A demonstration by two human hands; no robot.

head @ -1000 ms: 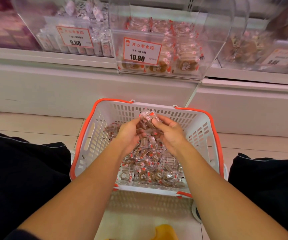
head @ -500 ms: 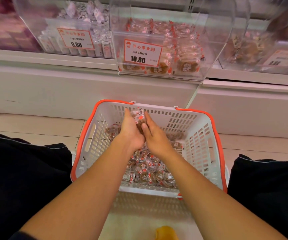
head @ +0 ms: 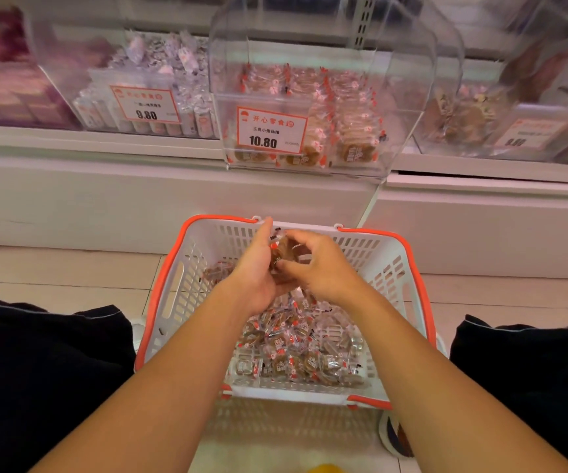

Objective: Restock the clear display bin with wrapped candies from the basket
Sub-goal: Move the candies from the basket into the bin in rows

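A person crouches on a pale tiled floor, dark-clothed knees at either edge of the view. Between them sits a white basket with an orange rim, its bottom scattered with wrapped candies.

Above the basket's far end, the left hand cups a small handful of candies, fingers curled under them. The right hand pinches the same bundle from the other side, thumb and fingers clamped on the wrappers.

The wrappers look slippery and the bundle loose, so pieces would likely slide out between the two hands on the lift to the shelf, dropping into the basket or onto the floor.

Above, on a white shelf, the clear display bin stands partly filled, marked with a 10.80 price tag. Neighbouring bins on both sides are blurred.
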